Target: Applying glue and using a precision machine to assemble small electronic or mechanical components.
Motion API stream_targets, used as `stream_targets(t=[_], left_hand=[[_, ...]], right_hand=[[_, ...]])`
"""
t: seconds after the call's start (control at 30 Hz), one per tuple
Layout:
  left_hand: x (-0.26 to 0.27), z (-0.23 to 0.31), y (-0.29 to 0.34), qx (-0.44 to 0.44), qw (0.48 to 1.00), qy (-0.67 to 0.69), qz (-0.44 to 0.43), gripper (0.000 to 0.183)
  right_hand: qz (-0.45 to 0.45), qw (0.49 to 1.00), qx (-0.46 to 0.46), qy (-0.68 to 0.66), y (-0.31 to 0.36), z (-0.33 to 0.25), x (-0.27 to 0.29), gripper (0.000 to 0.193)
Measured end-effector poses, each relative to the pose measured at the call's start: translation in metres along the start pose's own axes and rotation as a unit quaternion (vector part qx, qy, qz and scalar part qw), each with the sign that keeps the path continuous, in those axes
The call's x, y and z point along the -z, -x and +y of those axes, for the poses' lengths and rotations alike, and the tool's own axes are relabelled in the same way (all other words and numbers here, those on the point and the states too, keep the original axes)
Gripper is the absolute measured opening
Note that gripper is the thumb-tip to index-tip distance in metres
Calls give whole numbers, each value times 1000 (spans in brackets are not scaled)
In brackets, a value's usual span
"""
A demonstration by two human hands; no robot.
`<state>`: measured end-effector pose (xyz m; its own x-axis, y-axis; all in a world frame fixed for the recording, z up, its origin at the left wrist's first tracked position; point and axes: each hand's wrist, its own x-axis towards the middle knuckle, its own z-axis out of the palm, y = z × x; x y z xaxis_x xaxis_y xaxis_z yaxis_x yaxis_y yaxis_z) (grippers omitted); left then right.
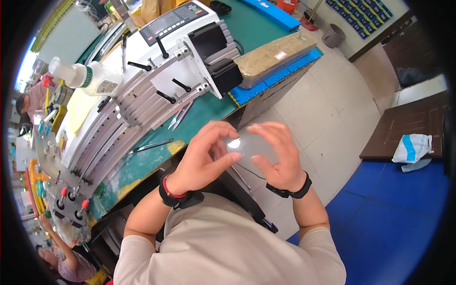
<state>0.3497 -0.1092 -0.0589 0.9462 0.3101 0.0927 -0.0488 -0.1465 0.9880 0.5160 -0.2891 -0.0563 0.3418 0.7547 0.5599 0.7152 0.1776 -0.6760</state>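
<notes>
In front of my chest, off the bench edge, a translucent, rounded, film-like piece (256, 148) with a bright glint spans the space between my hands. Its exact kind cannot be made out. My left hand (204, 154) curls its fingers and thumb round the left side. On the opposite side my right hand (282, 156) bends round it, fingers at the upper edge and thumb lower down. Both wrists wear dark bands. Nearest my left hand on the green bench (209, 107) lie small scissors (179, 115) and a slim metal-bladed knife (151, 145).
A metal-railed machine (156, 90) with black levers and a control panel fills the bench. On it stands a white bottle (97, 80). A brown wrapped block (275, 58) sits on a blue mat at the bench corner. Another person (71, 261) is at lower left.
</notes>
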Motion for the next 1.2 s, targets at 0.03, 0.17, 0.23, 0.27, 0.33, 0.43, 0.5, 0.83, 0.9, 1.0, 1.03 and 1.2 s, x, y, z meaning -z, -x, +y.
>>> stream_targets(t=[0.03,0.17,0.23,0.27,0.33,0.43,0.5,0.83,0.9,1.0,1.03,1.2], left_hand=[[0,5,2,-5,1000,-5,-3,35],[7,22,15,-42,998,-46,33,30],[13,28,19,-41,997,-57,38,30],[15,31,19,-34,996,-63,50,29],[17,40,19,-40,996,-67,52,29],[26,68,20,-100,980,-154,81,22],[29,96,8,-140,962,-222,71,20],[-1,144,-155,-240,802,-538,-102,33],[-9,127,-191,-128,776,-598,-155,48],[-24,104,-239,-42,769,-615,-172,60],[-26,95,-250,-44,768,-616,-170,60],[-32,55,-291,31,821,-552,-142,72]], right_hand=[[0,1000,29,-6,-11,-10,-3,32],[-40,996,58,-48,-1,-14,-6,9],[-62,994,58,-75,2,-28,0,9],[-87,990,48,-101,6,-32,5,10],[-95,991,44,-89,17,-30,22,7],[51,960,-36,273,27,0,76,17],[144,799,17,583,41,46,133,26],[339,868,-178,315,15,93,204,25],[293,908,-203,218,-13,117,185,23],[252,925,-221,176,-46,165,176,22],[229,921,-256,182,-59,178,174,24],[215,915,-292,174,-95,267,170,30]])
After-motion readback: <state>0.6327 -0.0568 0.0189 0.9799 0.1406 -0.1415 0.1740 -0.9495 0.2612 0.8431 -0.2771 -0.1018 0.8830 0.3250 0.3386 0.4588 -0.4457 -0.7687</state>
